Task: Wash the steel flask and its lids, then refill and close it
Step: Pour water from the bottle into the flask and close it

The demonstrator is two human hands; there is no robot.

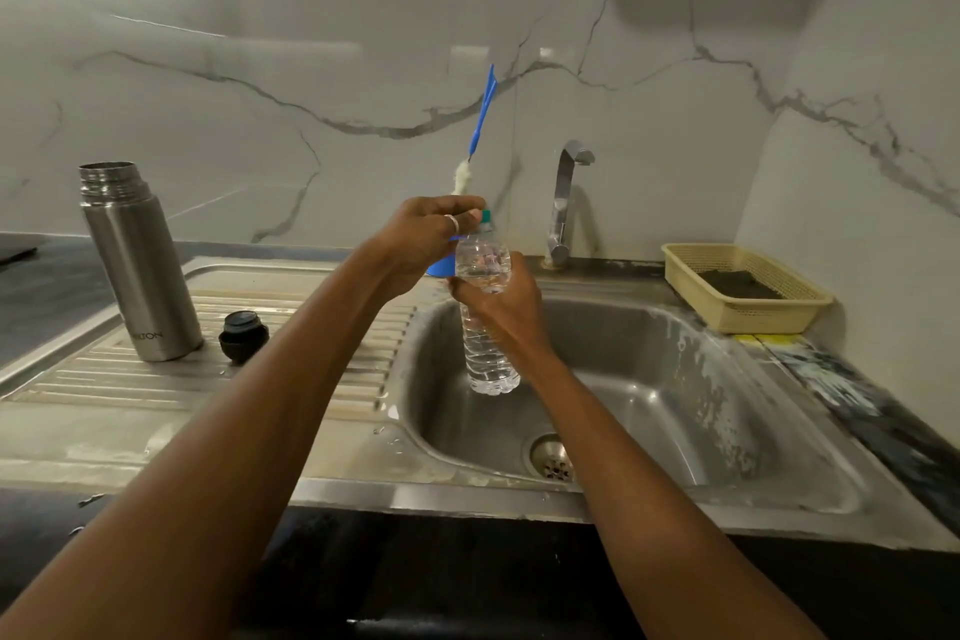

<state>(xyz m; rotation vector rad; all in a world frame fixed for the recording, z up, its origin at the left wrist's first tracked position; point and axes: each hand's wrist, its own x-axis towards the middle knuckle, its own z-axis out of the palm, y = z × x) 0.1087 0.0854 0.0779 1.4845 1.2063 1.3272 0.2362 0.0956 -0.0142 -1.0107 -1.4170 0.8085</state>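
Note:
The steel flask stands upright and uncapped on the left of the draining board. Its black inner lid lies just to the right of it. Over the sink basin my right hand grips a clear plastic water bottle round its middle. My left hand pinches the bottle's green cap. A blue object shows under my left hand; what it is I cannot tell. A blue-handled bottle brush sticks up behind my left hand.
The steel sink basin with its drain lies below the bottle. A steel tap rises at the back. A cream plastic basket with a dark scrubber sits on the right. A marble wall stands behind.

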